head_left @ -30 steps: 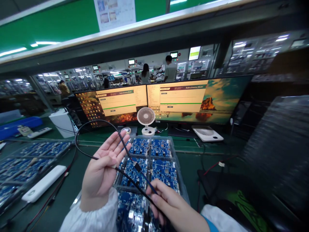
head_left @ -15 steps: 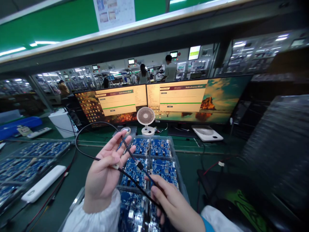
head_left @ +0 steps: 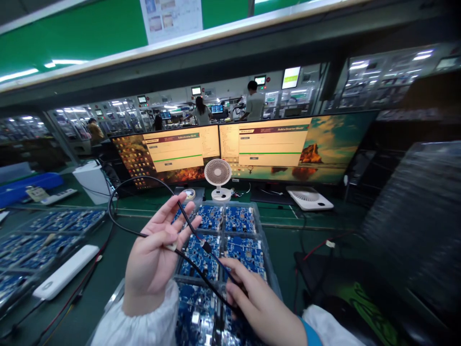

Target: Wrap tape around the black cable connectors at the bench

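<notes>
My left hand is palm up over the tray, its thumb pinning a black cable against the fingers while the fingertips spread apart. The cable rises in a loop to the left and comes back across the fingers. A small black connector joins it to a thinner lead between my hands. My right hand pinches the cable just below that connector, and the lower strand also runs into its grip. What lies inside the right palm is hidden. Beneath both hands, blue circuit boards lie in a clear divided tray.
Two monitors stand behind a small white fan. At left lie another tray of blue boards, a white power bank-like block and loose wires. Stacked clear trays rise at right. People work in the background.
Both hands stay nearly in place, still holding the cable. The loop and connector have shifted slightly left and up. A person in the background has moved left.
</notes>
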Action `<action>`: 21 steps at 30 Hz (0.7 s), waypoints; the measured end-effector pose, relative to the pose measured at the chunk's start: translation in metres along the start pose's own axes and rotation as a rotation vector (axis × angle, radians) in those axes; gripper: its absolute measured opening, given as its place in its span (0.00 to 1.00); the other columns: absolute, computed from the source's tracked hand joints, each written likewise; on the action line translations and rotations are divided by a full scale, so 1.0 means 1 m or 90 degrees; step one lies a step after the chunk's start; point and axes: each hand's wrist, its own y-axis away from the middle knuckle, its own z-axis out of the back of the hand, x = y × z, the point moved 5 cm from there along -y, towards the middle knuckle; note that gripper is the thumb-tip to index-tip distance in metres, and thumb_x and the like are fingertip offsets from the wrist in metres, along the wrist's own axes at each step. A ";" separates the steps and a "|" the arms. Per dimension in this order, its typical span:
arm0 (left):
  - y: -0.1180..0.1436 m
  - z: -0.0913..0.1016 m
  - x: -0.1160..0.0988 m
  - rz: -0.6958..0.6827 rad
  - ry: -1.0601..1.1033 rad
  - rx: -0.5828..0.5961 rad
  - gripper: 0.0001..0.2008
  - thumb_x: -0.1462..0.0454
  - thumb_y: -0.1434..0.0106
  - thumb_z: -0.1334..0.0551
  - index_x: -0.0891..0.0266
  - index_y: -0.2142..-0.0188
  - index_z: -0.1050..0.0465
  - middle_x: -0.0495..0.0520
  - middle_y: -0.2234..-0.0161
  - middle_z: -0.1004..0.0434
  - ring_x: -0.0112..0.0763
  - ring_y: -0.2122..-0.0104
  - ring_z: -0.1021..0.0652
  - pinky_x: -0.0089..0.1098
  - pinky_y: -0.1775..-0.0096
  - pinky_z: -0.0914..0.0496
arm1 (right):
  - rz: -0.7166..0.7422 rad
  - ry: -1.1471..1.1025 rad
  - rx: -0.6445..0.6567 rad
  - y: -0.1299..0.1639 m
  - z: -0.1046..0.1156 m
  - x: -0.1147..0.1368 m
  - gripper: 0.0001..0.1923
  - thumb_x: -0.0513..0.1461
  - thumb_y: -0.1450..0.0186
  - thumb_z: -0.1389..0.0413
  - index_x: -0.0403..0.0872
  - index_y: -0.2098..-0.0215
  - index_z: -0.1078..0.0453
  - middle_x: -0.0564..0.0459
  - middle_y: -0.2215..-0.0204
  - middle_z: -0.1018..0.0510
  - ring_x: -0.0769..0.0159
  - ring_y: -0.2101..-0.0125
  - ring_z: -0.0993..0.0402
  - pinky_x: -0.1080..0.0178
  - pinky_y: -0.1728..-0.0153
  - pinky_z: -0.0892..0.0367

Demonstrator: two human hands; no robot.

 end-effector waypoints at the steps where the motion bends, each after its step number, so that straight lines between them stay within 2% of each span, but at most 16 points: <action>1: 0.000 0.000 0.000 -0.003 -0.002 -0.002 0.27 0.81 0.49 0.45 0.60 0.54 0.22 0.55 0.45 0.26 0.46 0.44 0.28 0.44 0.49 0.26 | -0.017 -0.022 0.024 0.001 -0.003 -0.002 0.23 0.37 0.30 0.56 0.54 0.38 0.44 0.55 0.69 0.28 0.68 0.75 0.30 0.65 0.72 0.32; 4: 0.000 0.000 -0.001 -0.009 -0.007 -0.009 0.26 0.80 0.49 0.45 0.60 0.55 0.22 0.55 0.45 0.26 0.47 0.44 0.29 0.45 0.48 0.26 | -0.064 -0.062 0.084 0.003 -0.009 -0.003 0.23 0.38 0.30 0.55 0.55 0.38 0.45 0.54 0.66 0.30 0.72 0.79 0.31 0.68 0.77 0.35; 9: 0.002 0.002 -0.002 -0.006 0.007 -0.019 0.25 0.80 0.49 0.44 0.58 0.56 0.22 0.54 0.48 0.24 0.49 0.43 0.29 0.53 0.46 0.30 | -0.024 -0.020 0.061 0.004 -0.006 0.005 0.21 0.43 0.29 0.55 0.52 0.39 0.42 0.55 0.69 0.31 0.69 0.76 0.30 0.63 0.69 0.31; 13: 0.003 0.001 0.001 0.009 0.020 -0.023 0.25 0.79 0.50 0.44 0.57 0.57 0.21 0.53 0.48 0.23 0.49 0.44 0.28 0.55 0.45 0.32 | -0.008 -0.111 0.069 0.007 -0.011 0.006 0.26 0.53 0.31 0.54 0.50 0.40 0.41 0.54 0.71 0.30 0.66 0.75 0.29 0.62 0.70 0.32; 17: 0.004 -0.006 0.012 0.065 0.047 0.017 0.26 0.77 0.49 0.44 0.56 0.55 0.22 0.52 0.46 0.24 0.44 0.46 0.26 0.46 0.47 0.28 | -0.050 -0.224 0.088 0.013 -0.021 0.007 0.34 0.62 0.36 0.54 0.48 0.44 0.38 0.54 0.74 0.28 0.67 0.77 0.30 0.64 0.72 0.33; 21: 0.008 -0.015 0.020 0.122 0.097 0.059 0.27 0.78 0.50 0.45 0.55 0.55 0.21 0.49 0.48 0.22 0.32 0.54 0.21 0.29 0.55 0.23 | -0.032 -0.207 0.093 0.019 -0.023 0.018 0.38 0.66 0.40 0.54 0.47 0.48 0.33 0.53 0.75 0.29 0.66 0.75 0.33 0.63 0.70 0.35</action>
